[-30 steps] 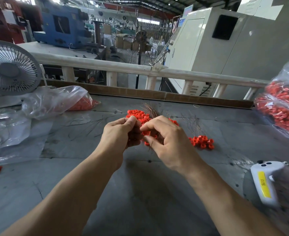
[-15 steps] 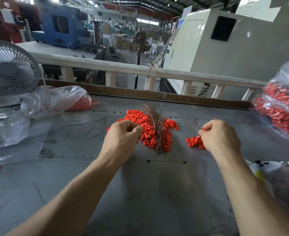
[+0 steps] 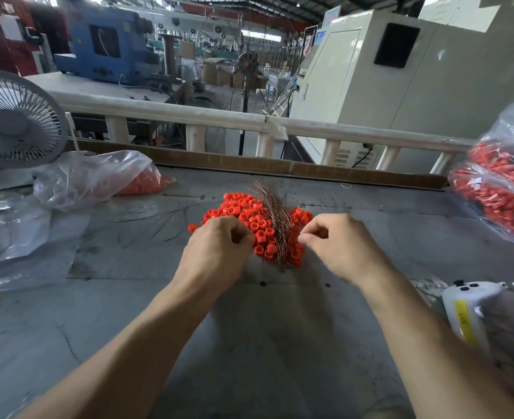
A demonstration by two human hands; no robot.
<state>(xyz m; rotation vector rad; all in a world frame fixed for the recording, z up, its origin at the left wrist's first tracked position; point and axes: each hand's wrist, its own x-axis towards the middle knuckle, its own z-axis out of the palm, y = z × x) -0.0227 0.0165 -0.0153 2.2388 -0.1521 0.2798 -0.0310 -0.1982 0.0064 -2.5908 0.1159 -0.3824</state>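
Obs: left fingers (image 3: 240, 230) curled tight, tips tucked under at the near-left edge of the caps (image 3: 249, 217). Whether they pinch 1 cap: cannot tell, tips hidden. The right fingers (image 3: 311, 232) have thumb and forefinger drawn together just beside the wires (image 3: 275, 219). 1 strand between them would be too thin to show, so cannot tell there either. The left hand (image 3: 219, 255) and right hand (image 3: 343, 252) sit on either side of the heap, near each other but apart.

Location: red caps heaped mid-bench (image 3: 249, 343), copper wires lying across the heap, far ends fanned out.

Step, as judged: pick 1 cap and 1 wire and thread them together. To do it well:
- Tease the strand off the bundle's edge, not its middle, so neighbours do not drag.
- Draw it out along its length.
- Turn the cap's bore toward the wire tip.
- Work low over the heap.

Not resolved:
- The heap's near edge is behind both hands.
- Cap bores are mostly blurred.
- The right bag (image 3: 503, 195) is cut by the frame edge.
- The left bag (image 3: 98, 176) shows its contents only hazily through the film.
- The purpose of the white device (image 3: 467, 306) is unclear.
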